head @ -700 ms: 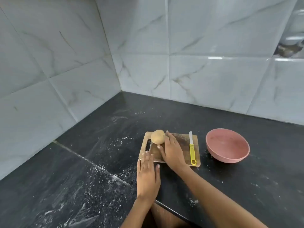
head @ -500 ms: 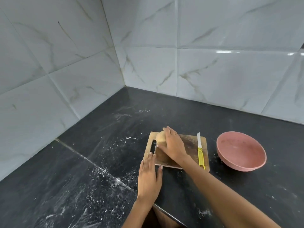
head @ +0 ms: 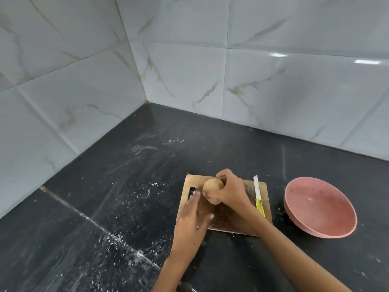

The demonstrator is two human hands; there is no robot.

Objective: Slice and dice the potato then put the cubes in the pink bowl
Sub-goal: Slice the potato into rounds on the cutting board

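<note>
The potato [head: 212,187] sits whole and unpeeled over the far left part of the wooden cutting board [head: 231,218], gripped by the right hand [head: 230,191], whose fingers curl over its top and far side while the thumb wraps its near side. Whether the potato rests on the board or is lifted just clear of it cannot be told from this angle. The left hand [head: 190,220] lies flat on the board's left edge, fingers straight and close together, fingertips reaching up beside the dark handle slot [head: 192,191] cut into the board — it holds nothing.

Along the board's right edge lies a small knife [head: 258,197], pale blade pointing away from the person, yellow handle toward them; the right forearm crosses in front of the handle's near end and hides it. The knife is untouched by either hand.

Just right of the board, apart from it, stands the pink bowl [head: 294,207] on the black stone counter [head: 126,186]. Its inside shows only a few faint specks or smears — no cubes of potato in it. Its near wall is a thick rim seen edge-on.

White specks and streaks are scattered over the counter left of the board, along a pale seam. Grey-veined white wall tiles [head: 273,81] meet in a corner behind. Both forearms are cut off by the bottom of the view.
</note>
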